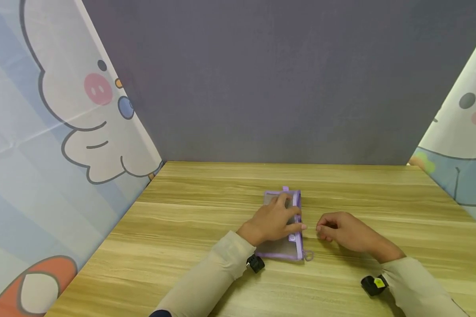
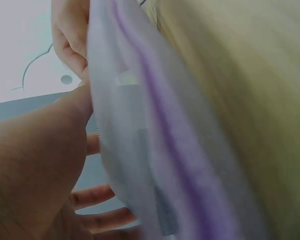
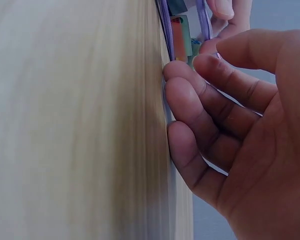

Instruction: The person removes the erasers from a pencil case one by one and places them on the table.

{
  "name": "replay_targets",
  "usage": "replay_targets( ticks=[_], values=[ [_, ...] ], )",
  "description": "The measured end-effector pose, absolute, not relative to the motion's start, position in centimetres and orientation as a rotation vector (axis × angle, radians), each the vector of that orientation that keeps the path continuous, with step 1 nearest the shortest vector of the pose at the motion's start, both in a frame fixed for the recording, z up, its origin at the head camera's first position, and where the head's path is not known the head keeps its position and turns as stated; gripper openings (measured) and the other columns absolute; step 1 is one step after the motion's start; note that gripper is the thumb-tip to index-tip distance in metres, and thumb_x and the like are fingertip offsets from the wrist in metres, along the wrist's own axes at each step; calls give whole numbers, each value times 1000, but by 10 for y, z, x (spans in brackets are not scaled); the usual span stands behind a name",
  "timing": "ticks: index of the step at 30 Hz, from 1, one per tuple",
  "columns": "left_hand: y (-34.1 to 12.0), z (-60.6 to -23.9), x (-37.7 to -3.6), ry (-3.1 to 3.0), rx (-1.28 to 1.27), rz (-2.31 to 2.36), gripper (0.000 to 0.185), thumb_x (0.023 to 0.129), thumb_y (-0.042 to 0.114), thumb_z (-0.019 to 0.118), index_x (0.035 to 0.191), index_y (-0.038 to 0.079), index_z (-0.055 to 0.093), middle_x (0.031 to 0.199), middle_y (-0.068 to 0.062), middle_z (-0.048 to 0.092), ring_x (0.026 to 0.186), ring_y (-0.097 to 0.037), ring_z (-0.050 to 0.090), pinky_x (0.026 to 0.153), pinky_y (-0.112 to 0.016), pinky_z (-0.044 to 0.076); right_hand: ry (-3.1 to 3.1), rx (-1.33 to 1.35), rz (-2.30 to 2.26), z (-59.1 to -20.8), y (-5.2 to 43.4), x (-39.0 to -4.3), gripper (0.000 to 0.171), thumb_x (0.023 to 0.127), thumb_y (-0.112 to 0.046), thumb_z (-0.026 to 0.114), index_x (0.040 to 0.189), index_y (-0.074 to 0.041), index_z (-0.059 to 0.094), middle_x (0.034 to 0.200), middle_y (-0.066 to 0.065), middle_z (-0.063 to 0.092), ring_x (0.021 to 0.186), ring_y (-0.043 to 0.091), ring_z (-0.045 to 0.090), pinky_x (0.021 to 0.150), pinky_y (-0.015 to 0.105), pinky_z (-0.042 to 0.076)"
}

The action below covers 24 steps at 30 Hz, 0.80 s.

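Pouch (image 1: pixel 282 251) lies flat on table (image 1: pixel 206 220); left hand (image 1: pixel 275 220) presses it, fingers straight. Right hand (image 1: pixel 343 231), fingers loosely curled and empty, should pinch the zipper pull (image 1: pixel 308 255) squarely.

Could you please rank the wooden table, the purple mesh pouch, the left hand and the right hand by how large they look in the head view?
1. Wooden table, by far the largest.
2. Purple mesh pouch, partly covered by the left hand.
3. Left hand and right hand: they look alike, so I would not rank them.
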<state>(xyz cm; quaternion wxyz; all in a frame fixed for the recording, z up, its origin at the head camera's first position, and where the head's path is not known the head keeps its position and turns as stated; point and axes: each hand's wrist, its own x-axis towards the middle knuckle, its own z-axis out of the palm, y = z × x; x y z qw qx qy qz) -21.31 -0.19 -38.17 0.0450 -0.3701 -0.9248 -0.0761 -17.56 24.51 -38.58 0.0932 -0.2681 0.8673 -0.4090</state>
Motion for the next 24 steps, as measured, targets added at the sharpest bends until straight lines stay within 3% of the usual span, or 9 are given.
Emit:
replay_targets(
  ticks=[7,12,18,24],
  values=[
    [-6,-384,-219,-2816,-1105,-419,40,98,57,55,119,24,62,140,-12,43,109,-20,56,77,-30,53,2591,-773,-1209,-387,245,-176,20,104,-21,58,92,-9,67,82,0,66,75,15,64,66,30,54],
    [-8,-384,-222,-2814,-1097,-528,30,97,51,61,110,24,58,129,-8,42,90,-13,51,70,-23,47,2592,-759,-1205,-388,246,-175,19,103,-21,59,92,-8,67,83,1,67,76,16,64,66,31,55],
    [-11,-384,-223,-2839,-1074,-615,29,95,48,64,112,26,59,120,-3,39,90,-12,48,69,-23,45,2604,-742,-1190,-389,246,-175,17,102,-22,61,95,-9,68,83,1,67,75,16,64,65,30,54],
    [-15,-385,-226,-2831,-972,-774,21,93,40,67,105,25,58,108,0,38,85,-12,48,66,-23,45,2614,-744,-1189,-388,244,-175,17,102,-24,61,95,-10,68,82,0,66,74,14,62,63,29,52]
  ],
)
